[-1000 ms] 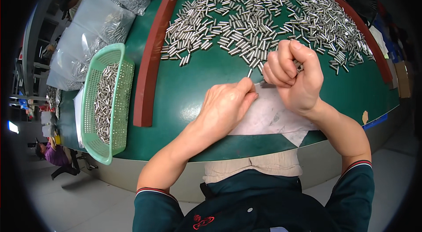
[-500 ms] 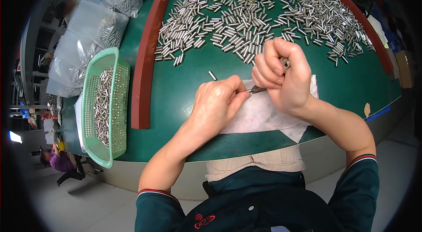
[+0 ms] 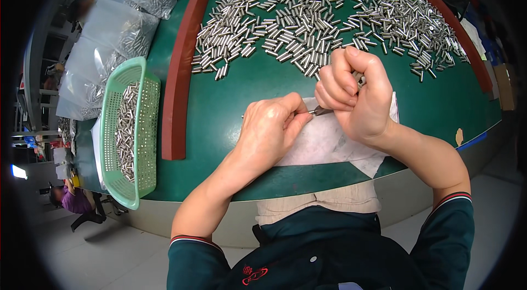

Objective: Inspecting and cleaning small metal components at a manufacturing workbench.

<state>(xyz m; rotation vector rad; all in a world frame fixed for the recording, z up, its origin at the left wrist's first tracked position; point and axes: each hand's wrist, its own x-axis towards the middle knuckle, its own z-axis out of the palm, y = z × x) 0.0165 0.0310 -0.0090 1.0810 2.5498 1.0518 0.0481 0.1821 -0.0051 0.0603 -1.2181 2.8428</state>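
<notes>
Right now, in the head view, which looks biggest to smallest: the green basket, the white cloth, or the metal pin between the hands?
1. Green basket
2. White cloth, partly hidden by hands, so uncertain against the basket
3. Metal pin

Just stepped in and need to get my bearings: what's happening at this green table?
A person sits at a green-topped table heaped with short shiny metal cylinders. Both hands meet over a white cloth: the left hand and the fisted right hand pinch a thin metal piece between them. A mint-green plastic basket holding more cylinders sits at the table's left edge.
</notes>
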